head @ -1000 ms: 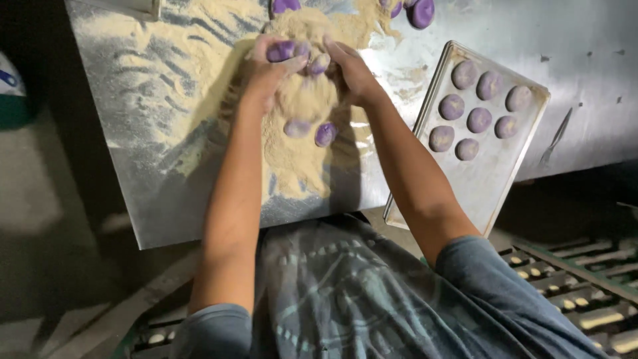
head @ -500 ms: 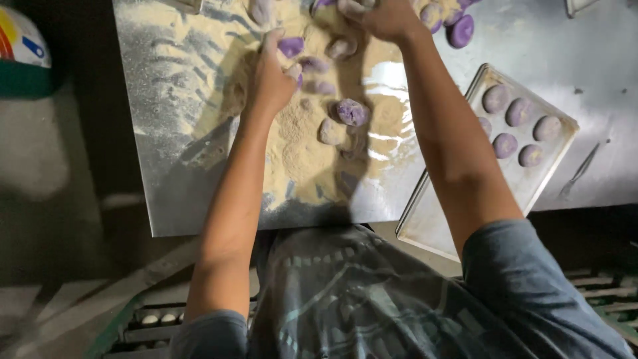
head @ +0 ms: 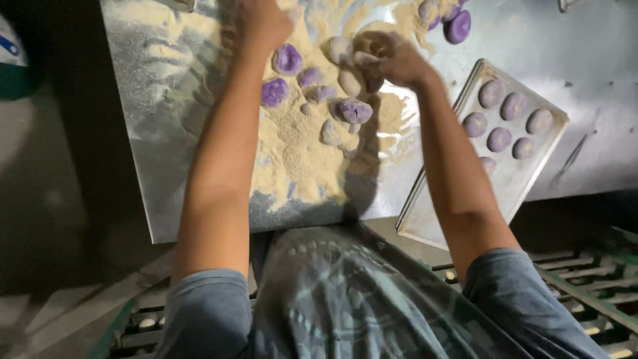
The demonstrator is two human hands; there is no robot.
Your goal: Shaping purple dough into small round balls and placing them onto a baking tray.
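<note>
Fingers on the right hand are curled together around a pale dough ball, which sits right under the fingertips, touching them, just above the crumbs. Left hand is up at the top edge and partly cut off, so can't tell if its fingers are apart or closed; it's resting on the crumb pile, with a purple ball just below it. More purple balls lie scattered in the crumbs between the two arms, some half coated. Off to the right a tray lies tilted on the metal table, holding coated balls in rows, well apart from both hands.
</note>
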